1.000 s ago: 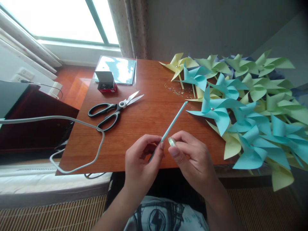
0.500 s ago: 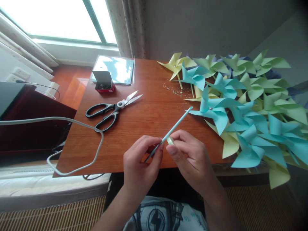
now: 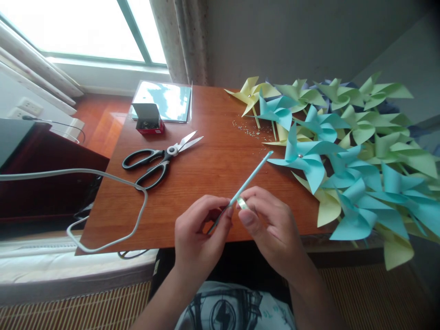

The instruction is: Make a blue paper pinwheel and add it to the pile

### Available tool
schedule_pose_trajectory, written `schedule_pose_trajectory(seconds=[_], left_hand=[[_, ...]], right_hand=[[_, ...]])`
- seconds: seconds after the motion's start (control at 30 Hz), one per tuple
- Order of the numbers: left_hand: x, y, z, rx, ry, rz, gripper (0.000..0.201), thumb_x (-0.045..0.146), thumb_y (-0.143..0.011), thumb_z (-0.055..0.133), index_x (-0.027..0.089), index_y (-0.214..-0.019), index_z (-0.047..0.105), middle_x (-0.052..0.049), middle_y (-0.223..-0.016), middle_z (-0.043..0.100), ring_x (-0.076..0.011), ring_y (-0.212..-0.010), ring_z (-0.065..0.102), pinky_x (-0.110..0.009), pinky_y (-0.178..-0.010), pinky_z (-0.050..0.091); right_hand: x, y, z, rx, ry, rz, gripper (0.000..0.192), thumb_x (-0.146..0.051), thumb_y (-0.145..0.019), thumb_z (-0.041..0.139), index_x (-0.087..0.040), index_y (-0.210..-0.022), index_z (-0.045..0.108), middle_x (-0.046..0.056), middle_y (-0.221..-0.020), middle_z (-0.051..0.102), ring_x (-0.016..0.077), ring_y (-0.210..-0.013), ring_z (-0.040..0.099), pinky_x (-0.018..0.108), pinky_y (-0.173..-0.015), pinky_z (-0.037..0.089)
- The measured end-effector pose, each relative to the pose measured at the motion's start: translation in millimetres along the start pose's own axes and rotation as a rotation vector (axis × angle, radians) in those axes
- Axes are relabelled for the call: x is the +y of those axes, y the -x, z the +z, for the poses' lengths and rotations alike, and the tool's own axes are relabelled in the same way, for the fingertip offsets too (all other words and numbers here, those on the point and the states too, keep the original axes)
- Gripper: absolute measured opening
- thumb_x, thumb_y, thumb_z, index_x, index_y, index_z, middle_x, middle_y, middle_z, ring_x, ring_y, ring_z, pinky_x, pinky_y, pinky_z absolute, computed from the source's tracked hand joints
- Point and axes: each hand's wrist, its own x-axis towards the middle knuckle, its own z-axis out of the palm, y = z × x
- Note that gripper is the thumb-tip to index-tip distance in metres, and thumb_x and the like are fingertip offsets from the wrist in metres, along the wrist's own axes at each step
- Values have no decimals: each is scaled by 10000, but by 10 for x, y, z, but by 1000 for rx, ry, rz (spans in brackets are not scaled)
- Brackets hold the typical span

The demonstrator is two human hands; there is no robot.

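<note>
Between the thumb and fingers of my left hand [image 3: 202, 224] is a thin light blue rolled paper stick [image 3: 251, 178]. It slants up to the right over the table's front part, and its lower end passes behind the hand. My right hand [image 3: 275, 224] pinches a small roll of clear tape [image 3: 242, 203] close beside the stick. Whether a strip of tape joins the roll to the stick, I cannot tell. Off the stick's upper end lies a blue paper pinwheel [image 3: 304, 156], the nearest of many blue, green and yellow ones.
Black-handled scissors [image 3: 161, 158] lie partly spread on the wooden table [image 3: 213, 160]. Behind them stand an opened small red box [image 3: 150, 123] and a pack of paper sheets [image 3: 172, 98]. Tiny bits [image 3: 252, 130] are scattered near the pinwheels. A white cable [image 3: 142, 206] loops over the left edge.
The tape roll has turned slightly in my right hand and sits a little nearer the stick. My left hand keeps its grip on the stick.
</note>
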Motion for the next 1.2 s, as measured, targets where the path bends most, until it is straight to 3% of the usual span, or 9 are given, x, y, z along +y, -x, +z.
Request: schedule_pose_trajectory(seconds=[0.2, 0.37, 0.47, 0.77, 1.2], left_hand=[[77, 3, 34, 38, 306, -305, 58, 180, -855, 733, 190, -908, 713, -6, -763, 741, -112, -610, 678, -172, -553, 554], [84, -8, 32, 37, 371, -349, 35, 201, -863, 732, 186, -889, 716, 4, -713, 731, -88, -563, 647, -141, -499, 511], [75, -5, 29, 41, 340, -342, 51, 199, -862, 731, 180, -905, 711, -4, -731, 730, -97, -573, 656, -154, -509, 520], [-35, 34, -26, 42, -65, 35, 178, 87, -847, 695, 208, -977, 692, -35, -860, 703, -153, -742, 675, -252, -669, 566], [12, 23, -5, 119, -344, 279, 214, 38, -831, 682, 195, -975, 700, -49, -879, 717, -154, -764, 691, -238, -675, 574]], right_hand=[[5, 15, 61, 32, -71, 67, 286, -385, -978, 573, -198, -762, 565, 29, -893, 622, 173, -820, 594, 305, -730, 452], [26, 65, 98, 78, -150, 194, 186, -395, -934, 647, -233, -976, 565, 20, -922, 641, 185, -814, 616, 311, -717, 482], [20, 75, 93, 86, -156, 205, 184, -389, -940, 634, -232, -1011, 570, 27, -949, 637, 189, -840, 617, 315, -733, 488], [-9, 22, 56, 72, -69, 124, 200, -396, -953, 605, -206, -890, 592, -1, -804, 554, 165, -734, 533, 306, -666, 427], [15, 13, 78, 81, -44, 137, 229, -405, -948, 609, -207, -838, 580, 1, -786, 570, 164, -721, 538, 298, -657, 425]])
